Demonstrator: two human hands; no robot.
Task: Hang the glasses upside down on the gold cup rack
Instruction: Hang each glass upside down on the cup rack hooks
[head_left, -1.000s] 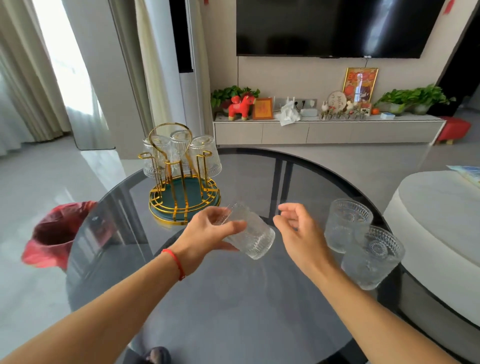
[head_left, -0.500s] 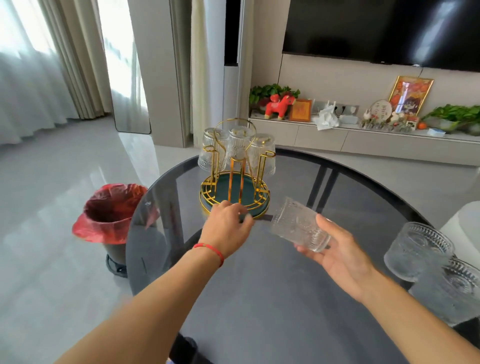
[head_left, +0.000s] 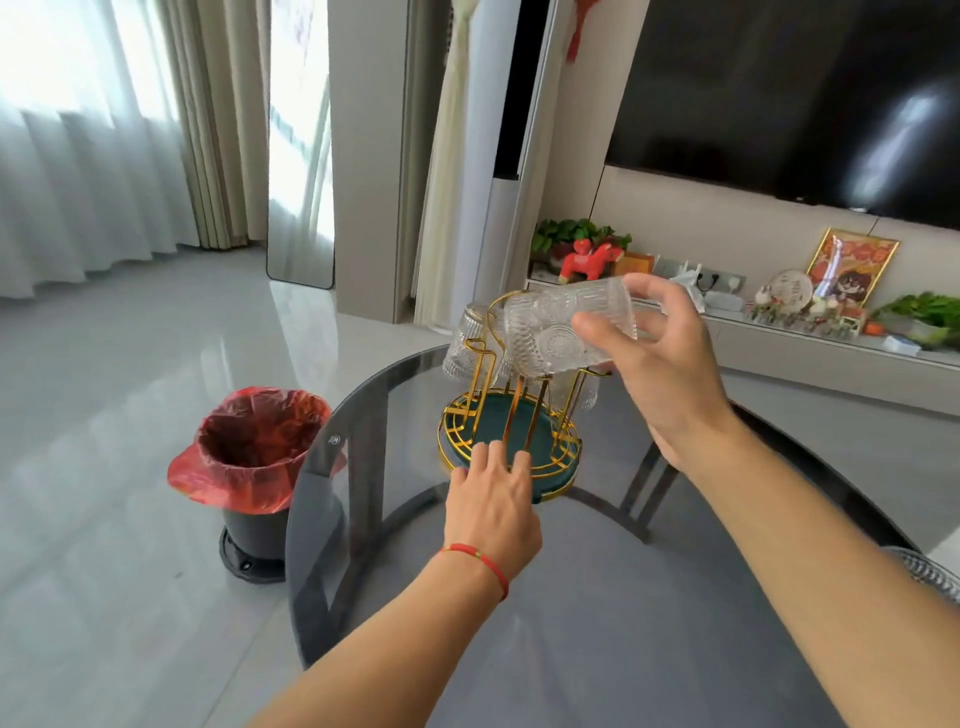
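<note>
While the gold cup rack (head_left: 511, 415) at frame centre is steadied by the flat, spread left hand (head_left: 493, 506), an embossed glass (head_left: 569, 326), tilted above it, is pinched in the right hand (head_left: 667, 364); several glasses already hang, more apparently remain.

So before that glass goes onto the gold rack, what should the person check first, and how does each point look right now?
1. Grip on the glass: right hand wraps its base end. Ok.
2. Rack steadied: left hand has fingertips on the rim of the gold cup rack. Ok.
3. Glass turned mouth-down: it lies nearly sideways, mouth toward the left. Not ok.
4. Free prong: upright gold prongs at the front look bare. Ok.
5. Clearance from hung glasses: the held glass overlaps them in this view. Cannot tell.
6. Rack well on the glass table: it sits near the far edge. Cannot tell.
</note>
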